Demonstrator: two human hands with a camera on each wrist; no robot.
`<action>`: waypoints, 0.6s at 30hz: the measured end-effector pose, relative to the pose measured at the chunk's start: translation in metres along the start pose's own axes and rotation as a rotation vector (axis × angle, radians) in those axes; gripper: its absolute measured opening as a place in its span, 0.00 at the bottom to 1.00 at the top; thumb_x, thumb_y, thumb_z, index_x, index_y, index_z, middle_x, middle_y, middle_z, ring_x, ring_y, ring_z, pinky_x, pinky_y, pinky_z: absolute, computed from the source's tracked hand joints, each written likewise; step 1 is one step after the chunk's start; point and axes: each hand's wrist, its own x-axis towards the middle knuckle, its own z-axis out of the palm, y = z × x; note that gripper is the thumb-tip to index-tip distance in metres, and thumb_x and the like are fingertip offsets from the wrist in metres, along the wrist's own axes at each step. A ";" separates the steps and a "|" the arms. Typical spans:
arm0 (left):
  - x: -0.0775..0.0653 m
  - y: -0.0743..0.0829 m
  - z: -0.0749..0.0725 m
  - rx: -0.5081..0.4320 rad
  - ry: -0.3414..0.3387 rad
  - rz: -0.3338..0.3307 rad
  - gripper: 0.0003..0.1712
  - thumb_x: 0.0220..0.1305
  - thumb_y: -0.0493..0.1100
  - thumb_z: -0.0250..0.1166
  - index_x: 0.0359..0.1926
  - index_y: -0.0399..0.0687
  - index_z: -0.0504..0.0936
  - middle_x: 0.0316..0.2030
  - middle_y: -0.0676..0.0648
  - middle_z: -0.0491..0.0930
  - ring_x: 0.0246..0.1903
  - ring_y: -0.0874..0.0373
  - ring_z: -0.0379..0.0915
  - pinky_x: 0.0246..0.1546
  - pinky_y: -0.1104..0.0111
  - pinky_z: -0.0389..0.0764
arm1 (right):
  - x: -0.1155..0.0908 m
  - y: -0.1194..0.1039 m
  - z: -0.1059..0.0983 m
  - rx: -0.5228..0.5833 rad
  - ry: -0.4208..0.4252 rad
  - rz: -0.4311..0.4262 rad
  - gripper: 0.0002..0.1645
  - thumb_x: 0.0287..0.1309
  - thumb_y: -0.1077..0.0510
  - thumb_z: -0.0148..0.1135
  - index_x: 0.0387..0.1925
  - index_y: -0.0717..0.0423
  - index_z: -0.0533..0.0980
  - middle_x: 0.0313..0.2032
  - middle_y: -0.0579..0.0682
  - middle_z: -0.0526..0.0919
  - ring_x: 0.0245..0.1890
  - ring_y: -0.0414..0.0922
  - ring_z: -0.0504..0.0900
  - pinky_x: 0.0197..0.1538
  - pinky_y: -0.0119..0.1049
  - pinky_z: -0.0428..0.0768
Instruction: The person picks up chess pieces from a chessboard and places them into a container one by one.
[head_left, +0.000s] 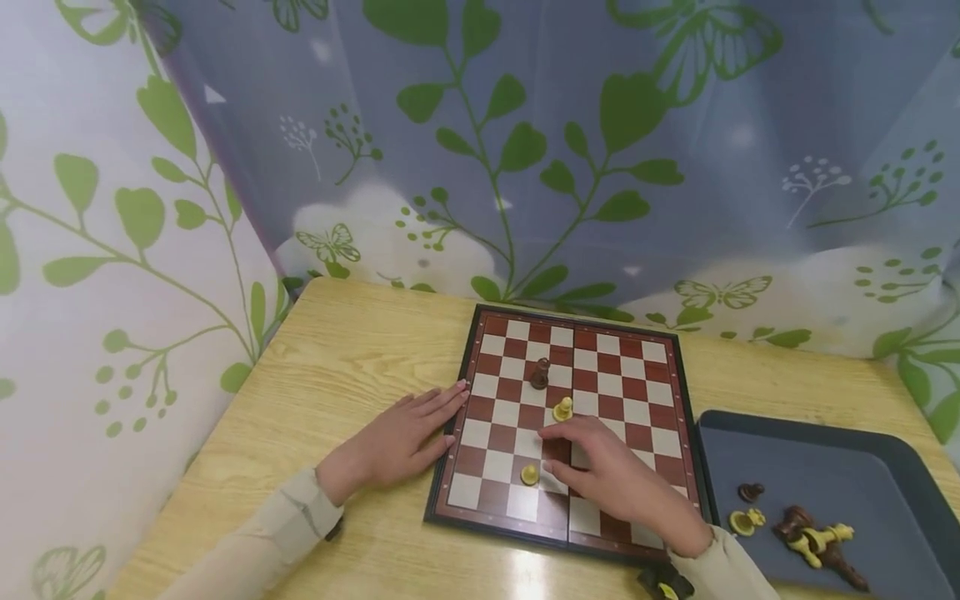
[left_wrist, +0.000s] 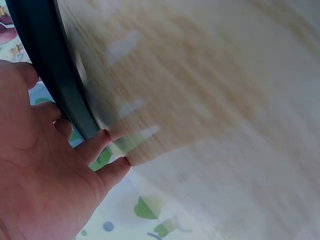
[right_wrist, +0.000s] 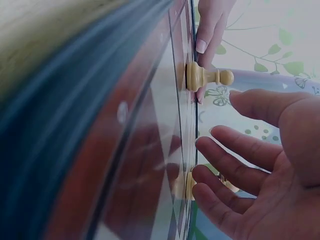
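A chessboard [head_left: 477, 433] with brown and white squares lies on the wooden table. My left hand [head_left: 401, 437] rests at its left edge with extended fingers; the left wrist view shows the fingertips along the dark rim [left_wrist: 60, 65]. Over the board's middle is my right hand [head_left: 618, 479], thumb and fingers apart with nothing between them. A cream pawn [head_left: 530, 475] stands close to its thumb, and the right wrist view shows this pawn [right_wrist: 200, 77] upright. Another cream piece [head_left: 563, 409] stands just beyond the index finger. Farther back is a dark brown bishop [head_left: 540, 374].
A dark grey tray [head_left: 810, 442] sits right of the board. In it lie a small dark pawn [head_left: 750, 492], a cream piece [head_left: 745, 522] and a heap of mixed pieces [head_left: 817, 542]. A leaf-printed curtain [head_left: 525, 208] hangs behind the table.
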 end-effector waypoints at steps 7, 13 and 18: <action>-0.003 0.001 0.001 0.012 0.001 0.006 0.36 0.81 0.58 0.43 0.82 0.52 0.50 0.81 0.53 0.45 0.76 0.40 0.53 0.73 0.41 0.60 | -0.003 -0.006 0.006 0.058 -0.043 -0.038 0.12 0.69 0.55 0.65 0.51 0.49 0.83 0.48 0.41 0.84 0.51 0.44 0.78 0.54 0.44 0.81; -0.003 0.000 0.003 0.020 0.028 0.032 0.36 0.81 0.58 0.42 0.82 0.52 0.49 0.81 0.52 0.46 0.76 0.40 0.54 0.72 0.41 0.61 | -0.003 -0.009 0.007 0.083 -0.085 -0.101 0.08 0.69 0.56 0.65 0.45 0.42 0.85 0.43 0.34 0.85 0.47 0.41 0.79 0.52 0.41 0.81; -0.002 -0.001 0.004 0.012 0.037 0.026 0.36 0.81 0.58 0.43 0.82 0.51 0.49 0.81 0.52 0.46 0.76 0.40 0.55 0.72 0.41 0.61 | 0.000 -0.010 0.006 0.029 -0.083 -0.133 0.09 0.67 0.59 0.66 0.44 0.41 0.85 0.43 0.33 0.85 0.48 0.40 0.80 0.54 0.42 0.81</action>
